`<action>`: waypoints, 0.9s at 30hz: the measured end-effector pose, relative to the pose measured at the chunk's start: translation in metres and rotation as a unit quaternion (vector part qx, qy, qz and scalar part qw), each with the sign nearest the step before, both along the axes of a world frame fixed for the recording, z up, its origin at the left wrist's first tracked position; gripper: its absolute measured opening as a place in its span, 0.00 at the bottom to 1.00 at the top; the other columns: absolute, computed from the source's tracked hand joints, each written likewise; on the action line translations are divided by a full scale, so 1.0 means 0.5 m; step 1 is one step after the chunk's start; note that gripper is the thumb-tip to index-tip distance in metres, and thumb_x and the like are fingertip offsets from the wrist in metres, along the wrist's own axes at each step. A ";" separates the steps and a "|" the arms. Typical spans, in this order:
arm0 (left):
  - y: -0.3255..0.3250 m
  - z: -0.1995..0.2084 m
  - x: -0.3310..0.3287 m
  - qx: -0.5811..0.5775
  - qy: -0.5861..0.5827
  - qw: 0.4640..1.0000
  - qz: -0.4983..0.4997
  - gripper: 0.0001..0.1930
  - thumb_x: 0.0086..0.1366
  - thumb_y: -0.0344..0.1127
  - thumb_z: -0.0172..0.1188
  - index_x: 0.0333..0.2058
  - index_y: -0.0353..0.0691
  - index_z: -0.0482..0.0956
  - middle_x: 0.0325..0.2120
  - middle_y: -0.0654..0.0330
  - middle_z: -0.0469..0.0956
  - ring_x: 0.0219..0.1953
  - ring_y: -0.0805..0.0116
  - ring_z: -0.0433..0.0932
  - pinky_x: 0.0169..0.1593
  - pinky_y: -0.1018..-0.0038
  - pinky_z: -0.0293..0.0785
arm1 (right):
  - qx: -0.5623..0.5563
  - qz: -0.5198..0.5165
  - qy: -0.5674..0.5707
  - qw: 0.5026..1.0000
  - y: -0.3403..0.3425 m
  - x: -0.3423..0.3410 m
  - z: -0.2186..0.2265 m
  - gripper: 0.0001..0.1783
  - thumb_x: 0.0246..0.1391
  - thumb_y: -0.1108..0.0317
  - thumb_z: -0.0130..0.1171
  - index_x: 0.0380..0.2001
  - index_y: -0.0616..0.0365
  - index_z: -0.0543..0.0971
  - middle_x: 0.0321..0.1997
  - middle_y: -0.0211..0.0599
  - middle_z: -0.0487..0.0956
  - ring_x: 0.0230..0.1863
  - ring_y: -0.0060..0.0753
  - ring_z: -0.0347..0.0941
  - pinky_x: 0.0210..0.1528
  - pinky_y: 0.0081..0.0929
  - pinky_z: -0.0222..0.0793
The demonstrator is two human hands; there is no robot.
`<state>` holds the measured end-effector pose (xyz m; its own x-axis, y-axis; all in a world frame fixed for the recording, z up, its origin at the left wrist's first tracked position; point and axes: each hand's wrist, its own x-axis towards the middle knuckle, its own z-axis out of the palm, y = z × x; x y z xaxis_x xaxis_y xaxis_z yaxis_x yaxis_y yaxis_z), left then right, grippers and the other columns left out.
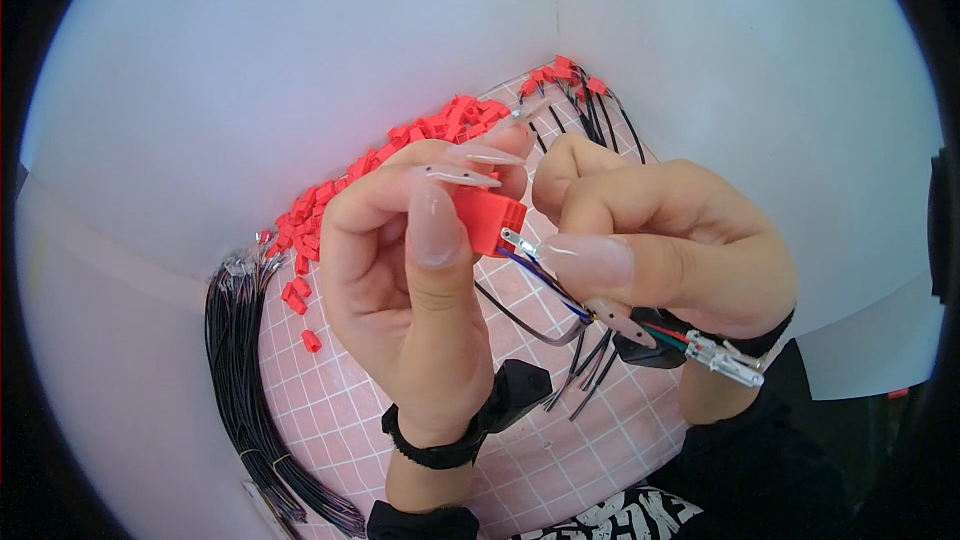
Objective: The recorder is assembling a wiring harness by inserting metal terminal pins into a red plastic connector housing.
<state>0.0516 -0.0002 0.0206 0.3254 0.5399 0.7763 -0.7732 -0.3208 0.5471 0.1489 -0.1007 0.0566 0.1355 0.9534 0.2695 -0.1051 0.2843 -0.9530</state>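
Pinched between the thumb and fingers of my left hand (400,270) is a red plastic connector housing (483,220). Blue and dark wires (540,278) run out of its lower right side. My right hand (670,240) is closed on a wire with a silver crimp terminal (518,242), whose tip is at the housing's right face; how far it enters, I cannot tell. More terminals (728,360) on red, green and other wires of the cable stick out below my right hand. The wire insulation under my right thumb is hidden.
Loose red housings (440,125) lie heaped along the back left edge of the pink gridded mat (540,440). A tied bundle of black cables (235,370) lies at left. Cables with red housings (563,70) fitted lie at the back. White walls (300,30) rise behind the mat.
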 end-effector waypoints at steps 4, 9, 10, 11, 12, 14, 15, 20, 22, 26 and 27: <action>-0.007 0.001 0.001 -0.014 0.014 0.999 0.027 0.10 0.62 0.35 0.42 0.35 0.34 0.63 0.33 0.54 0.69 0.43 0.54 0.70 0.47 0.62 0.68 | 0.033 0.001 0.004 0.999 0.008 0.003 -0.012 0.14 0.46 0.67 0.48 0.11 0.61 0.68 0.19 0.29 0.62 0.31 0.22 0.53 0.33 0.16 0.48; -0.004 0.000 0.002 0.040 0.016 0.997 0.057 0.09 0.62 0.35 0.42 0.35 0.34 0.63 0.33 0.52 0.69 0.42 0.54 0.70 0.47 0.63 0.68 | 0.009 -0.052 0.001 0.999 0.005 -0.007 -0.005 0.14 0.46 0.67 0.48 0.10 0.61 0.67 0.18 0.28 0.62 0.31 0.23 0.53 0.32 0.16 0.48; -0.003 -0.002 0.001 0.045 0.008 0.997 0.064 0.09 0.62 0.35 0.43 0.35 0.34 0.63 0.33 0.52 0.69 0.42 0.54 0.71 0.47 0.64 0.68 | 0.014 -0.057 -0.003 0.998 0.006 -0.009 -0.005 0.14 0.46 0.67 0.48 0.10 0.61 0.67 0.18 0.28 0.62 0.31 0.23 0.53 0.32 0.16 0.48; -0.001 -0.002 -0.003 0.045 0.008 0.997 0.066 0.09 0.62 0.35 0.43 0.35 0.34 0.63 0.33 0.52 0.69 0.42 0.54 0.71 0.47 0.64 0.68 | 0.013 -0.056 -0.003 0.998 0.007 -0.010 -0.006 0.14 0.46 0.67 0.48 0.10 0.61 0.67 0.18 0.28 0.62 0.31 0.23 0.53 0.32 0.16 0.48; 0.001 -0.001 -0.008 0.052 0.020 0.996 0.069 0.10 0.61 0.36 0.45 0.35 0.34 0.62 0.33 0.52 0.69 0.41 0.55 0.71 0.47 0.62 0.67 | 0.023 -0.071 -0.030 0.997 0.008 -0.010 -0.006 0.14 0.46 0.67 0.47 0.11 0.60 0.67 0.17 0.28 0.62 0.31 0.23 0.53 0.33 0.16 0.48; 0.001 0.000 -0.008 0.058 0.030 0.996 0.066 0.11 0.60 0.36 0.47 0.35 0.35 0.62 0.32 0.51 0.69 0.40 0.56 0.71 0.48 0.60 0.66 | 0.032 -0.091 -0.058 0.994 0.003 -0.003 -0.006 0.14 0.47 0.67 0.47 0.11 0.60 0.67 0.17 0.28 0.62 0.30 0.23 0.53 0.33 0.17 0.48; 0.001 0.001 -0.006 0.074 0.024 0.995 0.068 0.11 0.59 0.37 0.48 0.35 0.36 0.62 0.32 0.51 0.69 0.39 0.56 0.72 0.49 0.58 0.64 | 0.043 -0.106 -0.080 0.990 0.000 0.003 -0.007 0.14 0.47 0.67 0.47 0.12 0.60 0.67 0.17 0.28 0.62 0.30 0.23 0.53 0.33 0.17 0.48; 0.004 0.000 -0.008 0.081 0.009 0.996 0.049 0.12 0.57 0.38 0.52 0.33 0.39 0.61 0.31 0.52 0.70 0.38 0.57 0.72 0.52 0.52 0.58 | 0.104 -0.072 -0.065 0.990 0.009 -0.001 -0.017 0.13 0.48 0.67 0.46 0.14 0.60 0.67 0.17 0.27 0.63 0.30 0.23 0.53 0.34 0.20 0.48; 0.008 -0.002 -0.007 0.063 0.000 0.998 0.030 0.13 0.56 0.39 0.54 0.32 0.41 0.61 0.31 0.54 0.70 0.37 0.58 0.73 0.52 0.50 0.56 | 0.137 -0.068 -0.058 0.987 0.011 -0.005 -0.016 0.13 0.48 0.68 0.46 0.13 0.60 0.67 0.16 0.26 0.63 0.30 0.24 0.53 0.33 0.20 0.48; 0.003 -0.004 -0.006 0.037 -0.002 0.999 0.027 0.14 0.54 0.40 0.55 0.32 0.42 0.60 0.31 0.55 0.70 0.37 0.58 0.73 0.53 0.48 0.54 | 0.124 -0.102 -0.109 0.981 0.004 0.000 -0.011 0.12 0.47 0.69 0.47 0.13 0.60 0.67 0.15 0.25 0.63 0.30 0.24 0.52 0.34 0.19 0.48; 0.006 -0.005 -0.008 0.048 -0.002 0.999 0.023 0.15 0.54 0.41 0.56 0.32 0.42 0.60 0.31 0.55 0.70 0.37 0.58 0.73 0.53 0.49 0.54 | 0.090 -0.103 -0.144 0.980 -0.003 0.006 -0.005 0.11 0.46 0.69 0.47 0.13 0.60 0.67 0.16 0.25 0.64 0.30 0.24 0.52 0.34 0.19 0.48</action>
